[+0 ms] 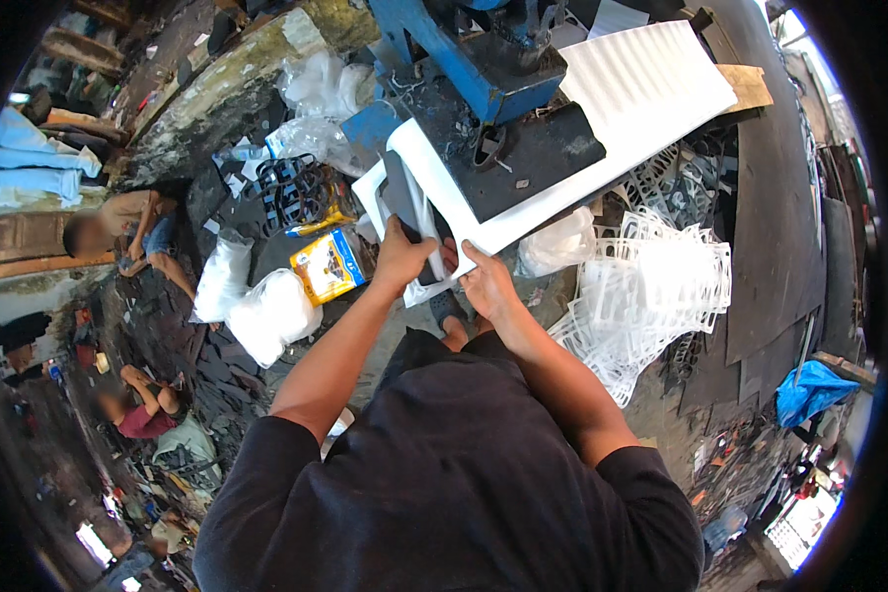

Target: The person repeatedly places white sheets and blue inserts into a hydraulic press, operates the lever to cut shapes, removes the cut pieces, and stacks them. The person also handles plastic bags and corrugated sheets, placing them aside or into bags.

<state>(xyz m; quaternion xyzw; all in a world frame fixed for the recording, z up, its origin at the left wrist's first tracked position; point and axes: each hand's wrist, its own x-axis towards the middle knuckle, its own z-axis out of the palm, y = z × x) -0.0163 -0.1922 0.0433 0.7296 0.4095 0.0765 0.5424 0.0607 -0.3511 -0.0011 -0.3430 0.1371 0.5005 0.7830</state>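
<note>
Surroundings, my station:
To my left, yellow packet (324, 268), two seated people (146, 422), light-blue material (35, 158); right, crumpled blue sheet (812, 393).

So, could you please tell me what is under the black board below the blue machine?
The white sheet shows along the edges of the black board, apparently passing beneath it. Whatever lies under the board's middle is covered and cannot be seen.
</note>
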